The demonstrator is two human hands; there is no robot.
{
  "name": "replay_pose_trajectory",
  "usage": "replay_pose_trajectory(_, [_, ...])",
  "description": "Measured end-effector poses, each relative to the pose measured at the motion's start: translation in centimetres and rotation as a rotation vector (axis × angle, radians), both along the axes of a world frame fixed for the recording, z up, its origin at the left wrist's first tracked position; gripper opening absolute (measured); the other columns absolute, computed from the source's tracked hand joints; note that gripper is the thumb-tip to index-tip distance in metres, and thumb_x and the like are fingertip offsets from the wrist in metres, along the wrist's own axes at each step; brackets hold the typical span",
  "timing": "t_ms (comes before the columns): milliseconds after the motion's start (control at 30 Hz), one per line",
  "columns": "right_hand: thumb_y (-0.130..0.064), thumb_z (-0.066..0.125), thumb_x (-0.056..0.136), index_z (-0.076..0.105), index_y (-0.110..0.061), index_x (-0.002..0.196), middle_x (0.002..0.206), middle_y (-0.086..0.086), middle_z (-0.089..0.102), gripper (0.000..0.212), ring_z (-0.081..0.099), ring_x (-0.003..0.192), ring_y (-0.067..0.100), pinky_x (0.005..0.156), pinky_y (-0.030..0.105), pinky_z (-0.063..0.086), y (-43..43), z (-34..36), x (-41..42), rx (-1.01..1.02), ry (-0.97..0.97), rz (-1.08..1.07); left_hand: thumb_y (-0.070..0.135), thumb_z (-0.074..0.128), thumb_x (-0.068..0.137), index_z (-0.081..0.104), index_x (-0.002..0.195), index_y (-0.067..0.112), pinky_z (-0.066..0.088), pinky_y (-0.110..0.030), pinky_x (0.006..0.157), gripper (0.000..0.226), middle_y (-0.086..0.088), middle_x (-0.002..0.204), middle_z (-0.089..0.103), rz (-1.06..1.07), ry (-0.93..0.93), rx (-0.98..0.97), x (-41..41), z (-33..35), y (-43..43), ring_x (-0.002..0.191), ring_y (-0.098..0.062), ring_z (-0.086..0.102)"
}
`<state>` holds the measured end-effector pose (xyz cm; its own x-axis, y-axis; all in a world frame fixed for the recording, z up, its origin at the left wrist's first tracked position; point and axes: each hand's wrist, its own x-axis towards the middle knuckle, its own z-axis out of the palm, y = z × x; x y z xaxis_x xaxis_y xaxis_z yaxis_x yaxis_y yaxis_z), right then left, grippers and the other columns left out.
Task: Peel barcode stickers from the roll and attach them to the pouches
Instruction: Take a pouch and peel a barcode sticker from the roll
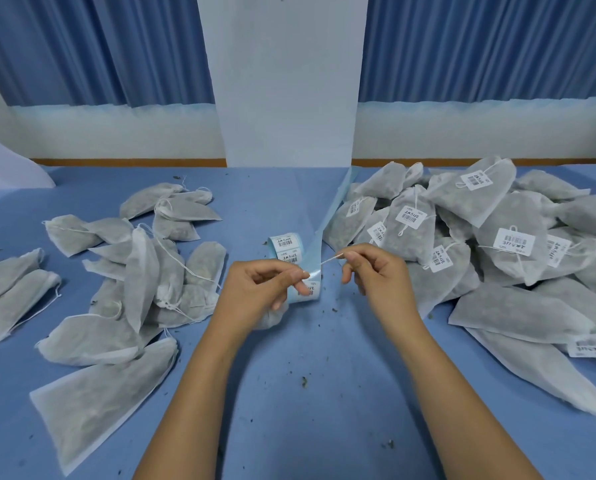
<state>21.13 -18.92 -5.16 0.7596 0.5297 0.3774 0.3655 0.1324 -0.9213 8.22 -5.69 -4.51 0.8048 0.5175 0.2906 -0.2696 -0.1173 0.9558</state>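
Observation:
A roll of barcode stickers [287, 249] on light blue backing lies at the table's middle. Its strip [312, 289] curls down to my left hand [260, 292], which pinches the strip between thumb and fingers; a pouch shows partly under that hand. My right hand [376, 275] pinches a white sticker [329, 260] seen edge-on, peeled away from the strip. Unlabelled grey mesh pouches [140, 271] lie scattered on the left. Pouches bearing barcode stickers [462, 216] are heaped on the right.
The empty backing strip [338, 202] trails from the roll toward the back wall. A white pillar [286, 81] and blue curtains stand behind the blue table [307, 393]. Dark crumbs dot the cloth between my forearms.

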Motion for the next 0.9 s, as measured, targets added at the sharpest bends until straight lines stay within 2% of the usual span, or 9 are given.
replay_pose_trajectory(67, [-0.006, 0.055, 0.091, 0.071, -0.009, 0.082, 0.051, -0.006, 0.057, 0.019, 0.037, 0.044, 0.006, 0.048, 0.016, 0.032, 0.5, -0.3, -0.7, -0.028, 0.093, 0.027, 0.022, 0.068, 0.074, 0.079, 0.073, 0.017, 0.042, -0.014, 0.048, 0.012, -0.002, 0.079, 0.076, -0.025, -0.099, -0.045, 0.0, 0.3, -0.5, 0.036, -0.006, 0.039])
replay_pose_trajectory(167, [-0.007, 0.056, 0.090, 0.072, -0.008, 0.079, 0.048, -0.004, 0.054, 0.020, 0.040, 0.043, 0.003, 0.051, 0.012, 0.034, 1.3, -0.8, -2.7, -0.156, 0.029, 0.173, -0.001, 0.063, 0.084, 0.074, 0.090, 0.006, 0.045, -0.012, 0.052, 0.014, 0.001, 0.095, 0.075, 0.075, -0.103, -0.021, 0.3, 0.1, -0.6, 0.042, -0.004, 0.053])
replay_pose_trajectory(233, [-0.010, 0.057, 0.090, 0.072, -0.008, 0.078, 0.049, -0.003, 0.053, 0.019, 0.042, 0.049, 0.008, 0.055, 0.017, 0.035, 1.3, -0.8, -3.4, -0.175, -0.037, 0.226, -0.004, 0.065, 0.085, 0.074, 0.094, 0.010, 0.048, -0.011, 0.062, 0.019, 0.004, 0.101, 0.074, 0.203, -0.010, 0.259, 0.3, -0.4, -0.3, 0.058, 0.001, 0.064])
replay_pose_trajectory(300, [-0.009, 0.057, 0.090, 0.071, -0.007, 0.078, 0.050, -0.003, 0.053, 0.019, 0.042, 0.050, 0.005, 0.056, 0.014, 0.035, 0.8, -0.4, -3.2, -0.120, -0.047, 0.229, -0.005, 0.069, 0.082, 0.075, 0.093, 0.011, 0.050, -0.009, 0.072, 0.020, 0.004, 0.101, 0.073, 0.236, -0.001, 0.517, 0.2, -0.8, 0.0, 0.076, 0.000, 0.068])
replay_pose_trajectory(400, [-0.007, 0.060, 0.088, 0.072, -0.010, 0.077, 0.053, -0.008, 0.056, 0.017, 0.046, 0.051, 0.000, 0.056, 0.008, 0.034, 0.0, 0.3, -2.5, -0.085, -0.106, 0.204, 0.003, 0.074, 0.079, 0.077, 0.086, 0.012, 0.051, -0.017, 0.082, 0.011, 0.002, 0.092, 0.075, 0.174, -0.014, 0.645, 0.4, -1.1, 0.3, 0.087, -0.004, 0.069])
replay_pose_trajectory(467, [-0.006, 0.066, 0.084, 0.074, -0.012, 0.075, 0.057, -0.010, 0.058, 0.013, 0.049, 0.055, 0.003, 0.056, 0.013, 0.036, -0.2, 0.5, -2.3, -0.085, -0.186, 0.158, 0.004, 0.076, 0.078, 0.076, 0.078, 0.012, 0.050, -0.021, 0.079, 0.008, 0.003, 0.084, 0.073, 0.121, 0.003, 0.598, 0.6, -1.1, 0.3, 0.082, -0.008, 0.068])
replay_pose_trajectory(567, [-0.004, 0.075, 0.074, 0.075, -0.015, 0.071, 0.065, -0.005, 0.062, 0.011, 0.048, 0.060, 0.016, 0.058, 0.020, 0.036, -0.5, 0.7, -1.5, -0.002, -0.218, 0.060, 0.005, 0.076, 0.078, 0.075, 0.074, 0.017, 0.048, -0.019, 0.076, 0.013, 0.004, 0.083, 0.069, 0.027, 0.035, 0.467, 0.6, -1.1, -0.2, 0.079, -0.012, 0.065])
replay_pose_trajectory(733, [-0.004, 0.072, 0.078, 0.070, -0.021, 0.069, 0.070, -0.012, 0.066, 0.018, 0.060, 0.069, 0.003, 0.068, 0.014, 0.045, -0.2, 0.4, -1.2, 0.091, -0.035, -0.028, 0.007, 0.071, 0.084, 0.072, 0.071, 0.021, 0.047, -0.018, 0.055, 0.019, 0.002, 0.057, 0.064, 0.009, 0.046, 0.224, 0.8, -1.1, -1.1, 0.044, -0.014, 0.054])
replay_pose_trajectory(900, [-0.007, 0.067, 0.083, 0.070, -0.018, 0.070, 0.058, -0.020, 0.063, 0.018, 0.053, 0.055, -0.006, 0.058, 0.005, 0.038, 0.6, -0.2, -2.0, -0.051, 0.075, 0.026, 0.001, 0.069, 0.084, 0.072, 0.070, 0.018, 0.049, -0.019, 0.055, 0.022, -0.002, 0.057, 0.065, 0.179, -0.072, 0.100, 0.7, -0.6, -0.8, 0.043, -0.016, 0.057])
